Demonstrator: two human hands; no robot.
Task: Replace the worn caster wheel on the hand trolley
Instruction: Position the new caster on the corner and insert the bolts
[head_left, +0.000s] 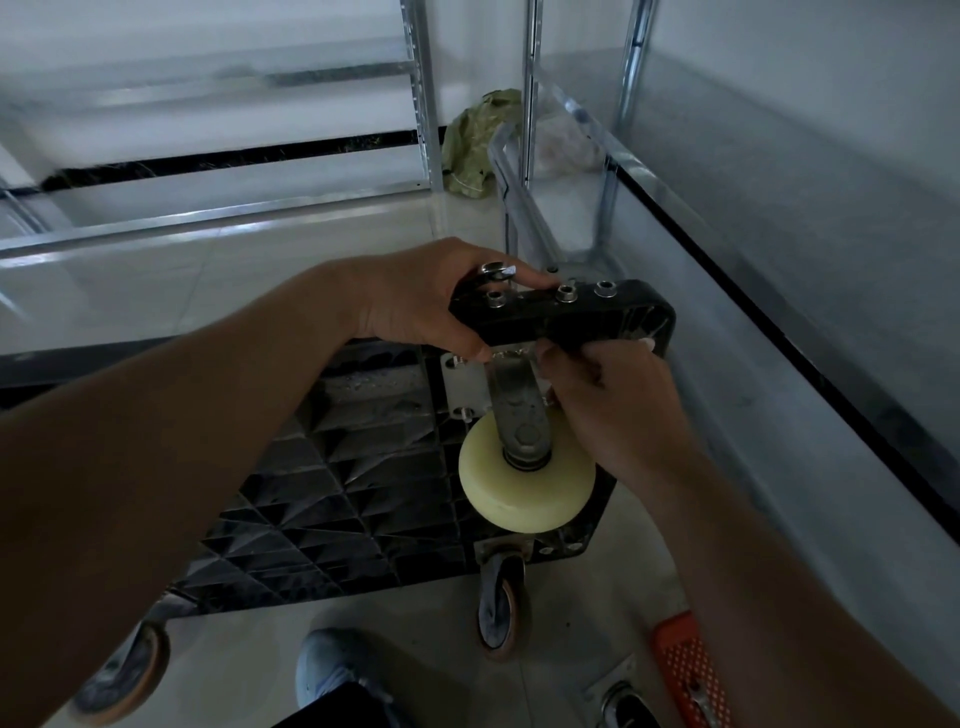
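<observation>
Black ribbed plastic forms the upturned trolley deck (332, 467), whose far edge is gripped by the left hand (415, 296) with a metal tool (possibly a wrench) (496, 271) held on top. A cream caster wheel (524, 483) is seated at the deck's corner, its mounting plate (462, 379) pinched by the right hand (608, 400).
</observation>
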